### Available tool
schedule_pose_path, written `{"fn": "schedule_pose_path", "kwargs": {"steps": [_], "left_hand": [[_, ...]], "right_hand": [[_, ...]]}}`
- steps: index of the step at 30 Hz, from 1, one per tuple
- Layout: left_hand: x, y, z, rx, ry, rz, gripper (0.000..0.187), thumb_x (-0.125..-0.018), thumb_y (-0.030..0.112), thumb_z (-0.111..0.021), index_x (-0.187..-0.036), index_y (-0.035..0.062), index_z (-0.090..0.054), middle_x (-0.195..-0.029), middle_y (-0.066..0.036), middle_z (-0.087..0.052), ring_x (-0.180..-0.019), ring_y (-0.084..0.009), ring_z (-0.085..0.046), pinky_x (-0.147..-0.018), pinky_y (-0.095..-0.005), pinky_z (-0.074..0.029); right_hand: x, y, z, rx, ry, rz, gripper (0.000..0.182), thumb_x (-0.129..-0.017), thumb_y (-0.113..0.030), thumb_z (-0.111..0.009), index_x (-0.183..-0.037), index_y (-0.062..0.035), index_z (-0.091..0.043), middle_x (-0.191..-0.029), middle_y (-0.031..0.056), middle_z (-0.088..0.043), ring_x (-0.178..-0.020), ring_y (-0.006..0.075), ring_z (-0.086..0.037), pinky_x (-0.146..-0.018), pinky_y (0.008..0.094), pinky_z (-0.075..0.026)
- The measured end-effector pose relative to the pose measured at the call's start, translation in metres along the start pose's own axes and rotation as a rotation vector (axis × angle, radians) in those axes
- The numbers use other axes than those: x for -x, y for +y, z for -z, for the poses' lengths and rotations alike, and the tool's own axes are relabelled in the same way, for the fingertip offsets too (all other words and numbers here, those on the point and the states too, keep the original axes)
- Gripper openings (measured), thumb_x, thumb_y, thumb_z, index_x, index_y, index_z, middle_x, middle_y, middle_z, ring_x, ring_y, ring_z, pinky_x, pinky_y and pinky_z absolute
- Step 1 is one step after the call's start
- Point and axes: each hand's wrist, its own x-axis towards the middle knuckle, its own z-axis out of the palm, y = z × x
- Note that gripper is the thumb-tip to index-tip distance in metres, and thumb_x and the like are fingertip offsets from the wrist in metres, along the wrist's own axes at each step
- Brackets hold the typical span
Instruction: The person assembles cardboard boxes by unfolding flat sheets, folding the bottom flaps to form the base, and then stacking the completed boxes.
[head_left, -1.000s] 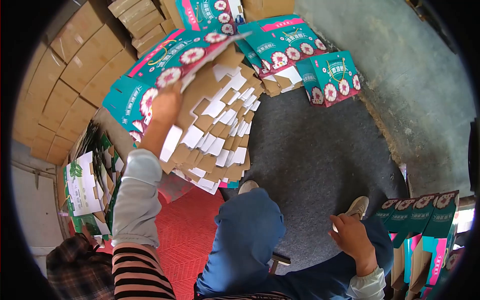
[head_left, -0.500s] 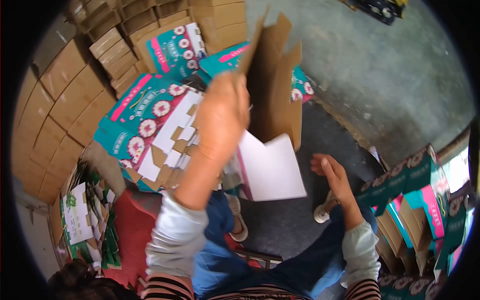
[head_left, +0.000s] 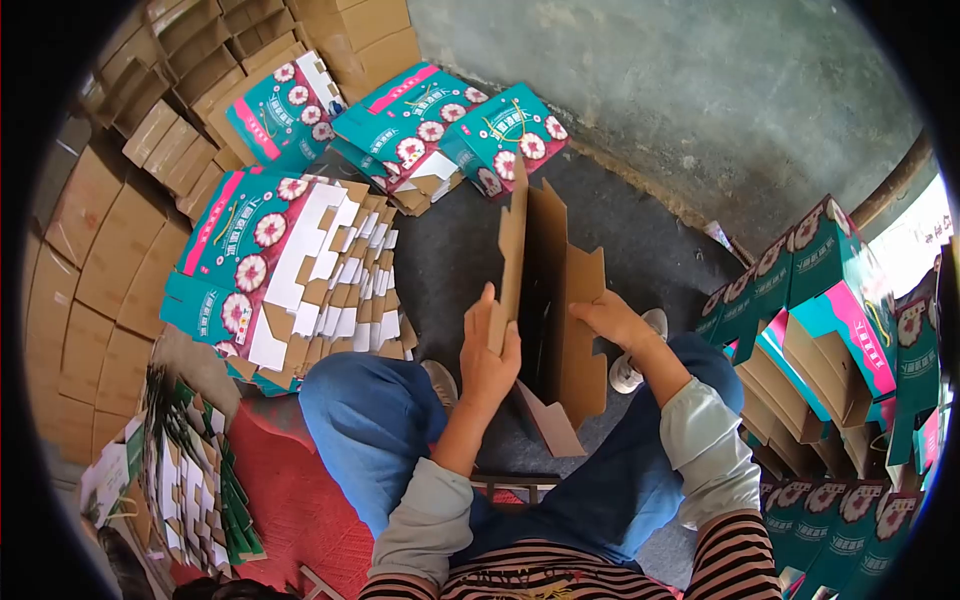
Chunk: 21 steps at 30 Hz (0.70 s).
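Between my knees stands a partly opened cardboard carton point(head_left: 548, 290), its plain brown inner side showing and its flaps sticking up. My left hand point(head_left: 490, 350) is closed on the left panel's near edge, thumb on the inner side. On the right, my right hand point(head_left: 612, 322) pinches the edge of the opposite panel, thumb on top. A pale flap point(head_left: 553, 425) hangs out at the carton's near lower end. Left of my left hand lies a thick stack of flat printed cartons point(head_left: 270, 265), teal with pink bands and flower pictures.
More teal cartons point(head_left: 410, 125) lie ahead. Brown boxes point(head_left: 105, 290) are piled along the left side. Opened teal cartons point(head_left: 830, 330) stand in rows at the right. Green-edged flat cardboard point(head_left: 190, 480) sits low on the left, by a red mat point(head_left: 290, 490). A concrete wall point(head_left: 660, 90) rises behind.
The carton has come down and nearer, between my knees. My left hand has lowered with it. My right hand, empty before, has taken hold of its right panel.
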Motion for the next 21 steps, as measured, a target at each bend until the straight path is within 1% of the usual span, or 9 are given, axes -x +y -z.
{"fn": "schedule_pose_path", "kwargs": {"steps": [1, 3, 6, 7, 10, 11, 15, 18, 21], "left_hand": [[-0.002, -0.001, 0.003, 0.111, -0.091, 0.048, 0.053, -0.087, 0.006, -0.05, -0.138, 0.005, -0.036, -0.138, -0.022, -0.036, -0.12, -0.0385, -0.044, -0.097, -0.0394, -0.043], [-0.002, 0.007, 0.009, 0.065, -0.179, -0.033, 0.055, -0.085, 0.004, -0.051, -0.138, 0.0056, -0.036, -0.139, -0.023, -0.034, -0.12, -0.0393, -0.044, -0.098, -0.0397, -0.042], [0.013, 0.015, 0.025, -0.043, -0.313, -0.168, 0.061, -0.078, 0.003, -0.059, -0.135, 0.0067, -0.04, -0.141, -0.024, -0.033, -0.123, -0.0401, -0.042, -0.1, -0.0426, -0.039], [0.02, 0.017, 0.032, -0.089, -0.352, -0.215, 0.063, -0.075, 0.003, -0.062, -0.134, 0.0071, -0.042, -0.141, -0.024, -0.033, -0.124, -0.0404, -0.041, -0.101, -0.044, -0.038], [0.034, 0.03, 0.058, -0.129, -0.491, -0.303, 0.068, -0.064, 0.005, -0.07, -0.129, 0.0084, -0.048, -0.142, -0.024, -0.031, -0.126, -0.0406, -0.039, -0.101, -0.0492, -0.034], [0.042, 0.023, 0.052, -0.108, -0.497, -0.309, 0.068, -0.059, 0.011, -0.075, -0.123, 0.0084, -0.052, -0.143, -0.024, -0.03, -0.128, -0.0399, -0.036, -0.101, -0.0513, -0.033], [0.03, 0.039, 0.051, -0.144, -0.613, -0.287, 0.071, -0.06, 0.026, -0.08, -0.123, 0.0082, -0.052, -0.143, -0.025, -0.028, -0.132, -0.041, -0.03, -0.104, -0.0525, -0.029], [0.026, 0.038, 0.042, -0.142, -0.598, -0.296, 0.07, -0.061, 0.027, -0.08, -0.123, 0.009, -0.053, -0.144, -0.025, -0.027, -0.133, -0.0406, -0.029, -0.105, -0.052, -0.029], [0.024, 0.036, 0.043, -0.169, -0.663, -0.294, 0.07, -0.061, 0.027, -0.08, -0.123, 0.0097, -0.054, -0.146, -0.024, -0.025, -0.134, -0.0398, -0.029, -0.105, -0.0526, -0.029]], "right_hand": [[0.0, -0.002, 0.002, 0.047, 0.033, 0.011, 0.032, -0.085, -0.021, -0.055, -0.108, 0.0003, -0.059, -0.083, 0.0099, -0.064, -0.073, 0.0186, -0.062, -0.061, 0.0293, -0.05], [0.003, -0.006, 0.008, 0.135, 0.103, 0.027, 0.031, -0.084, -0.021, -0.055, -0.104, 0.0016, -0.062, -0.082, 0.0125, -0.066, -0.075, 0.0228, -0.065, -0.065, 0.032, -0.051], [-0.003, -0.009, 0.028, 0.337, 0.281, 0.1, 0.034, -0.084, -0.024, -0.054, -0.105, 0.0028, -0.061, -0.085, 0.0181, -0.067, -0.081, 0.0302, -0.066, -0.072, 0.0372, -0.05], [-0.003, -0.013, 0.034, 0.32, 0.306, 0.102, 0.036, -0.085, -0.026, -0.054, -0.104, 0.003, -0.061, -0.09, 0.0222, -0.066, -0.087, 0.0355, -0.065, -0.078, 0.0395, -0.048], [-0.005, -0.021, 0.04, 0.23, 0.371, 0.088, 0.035, -0.085, -0.026, -0.054, -0.104, 0.0022, -0.062, -0.091, 0.0226, -0.066, -0.09, 0.0354, -0.065, -0.08, 0.0393, -0.048], [-0.009, -0.02, 0.04, 0.243, 0.361, 0.088, 0.034, -0.085, -0.026, -0.054, -0.103, 0.0023, -0.062, -0.094, 0.0235, -0.066, -0.092, 0.0361, -0.064, -0.081, 0.0399, -0.047], [-0.019, -0.016, 0.032, 0.317, 0.376, 0.066, 0.035, -0.086, -0.027, -0.054, -0.103, 0.0021, -0.062, -0.095, 0.0234, -0.066, -0.094, 0.0367, -0.063, -0.082, 0.0409, -0.047], [-0.032, -0.012, 0.034, 0.374, 0.399, 0.048, 0.037, -0.086, -0.028, -0.054, -0.103, 0.0026, -0.063, -0.095, 0.0237, -0.066, -0.095, 0.0368, -0.063, -0.083, 0.0414, -0.047], [-0.04, -0.014, 0.044, 0.382, 0.414, 0.026, 0.037, -0.085, -0.029, -0.055, -0.103, 0.0029, -0.063, -0.095, 0.0241, -0.066, -0.095, 0.0368, -0.063, -0.083, 0.042, -0.047]]}}
